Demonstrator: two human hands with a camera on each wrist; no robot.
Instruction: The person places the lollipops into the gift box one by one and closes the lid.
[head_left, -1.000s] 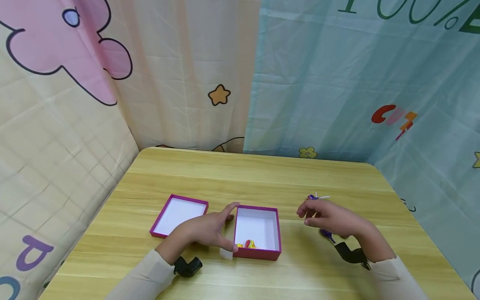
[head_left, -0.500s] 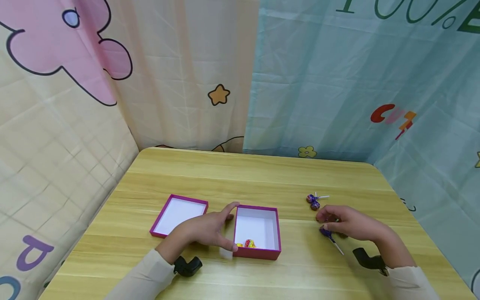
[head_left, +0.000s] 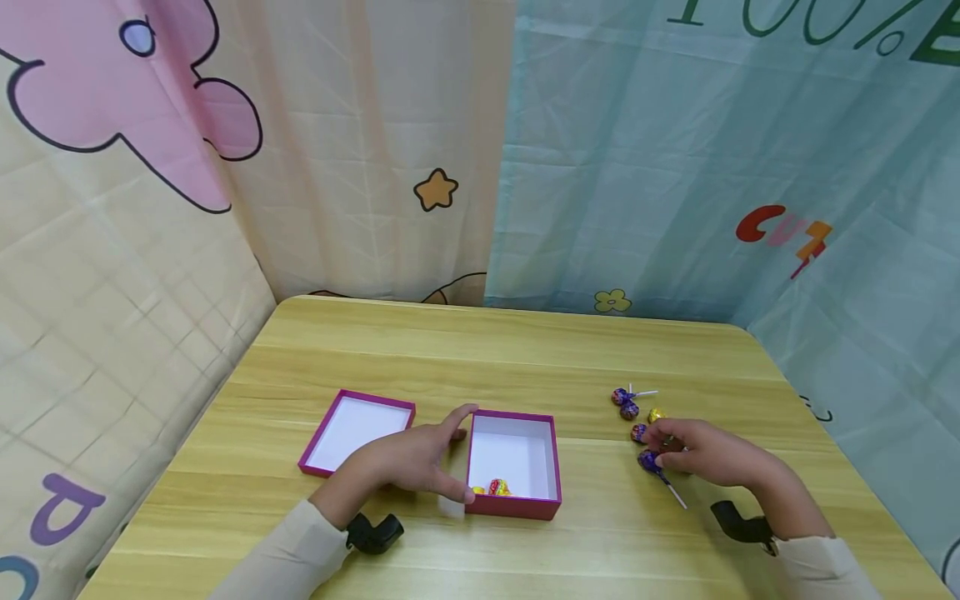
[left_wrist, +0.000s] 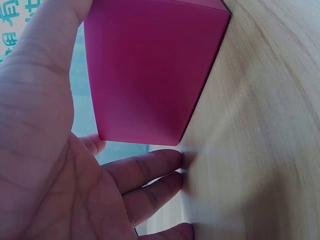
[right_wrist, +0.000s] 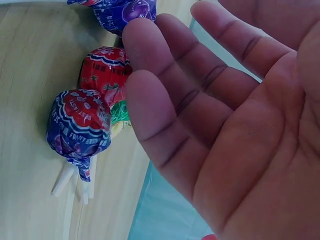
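Observation:
The left hand (head_left: pixel 416 457) spans the left side of an open magenta box (head_left: pixel 516 507), index finger at its far corner, thumb at its near one. Yellow and red candies (head_left: pixel 499 487) lie inside along the near wall. In the left wrist view that hand (left_wrist: pixel 75 170) has its other fingers on the table beside the box's side (left_wrist: pixel 150 75). The right hand (head_left: pixel 708 452) hovers over wrapped lollipops, near a purple one (head_left: pixel 649 461). Its fingers, loosely bent and empty in the right wrist view (right_wrist: pixel 235 110), are beside a red lollipop (right_wrist: pixel 102 72) and a blue-purple one (right_wrist: pixel 80 122).
A magenta-rimmed lid (head_left: pixel 358 433) lies left of the box, partly behind the left hand. Purple lollipops (head_left: pixel 628 411) and a yellow one (head_left: pixel 656 414) are beyond the right hand. Printed curtains stand behind the wooden table (head_left: pixel 450 350).
The right hand has moved right and slightly nearer the body, uncovering lollipops that it hid before. The left hand and the box have stayed in place.

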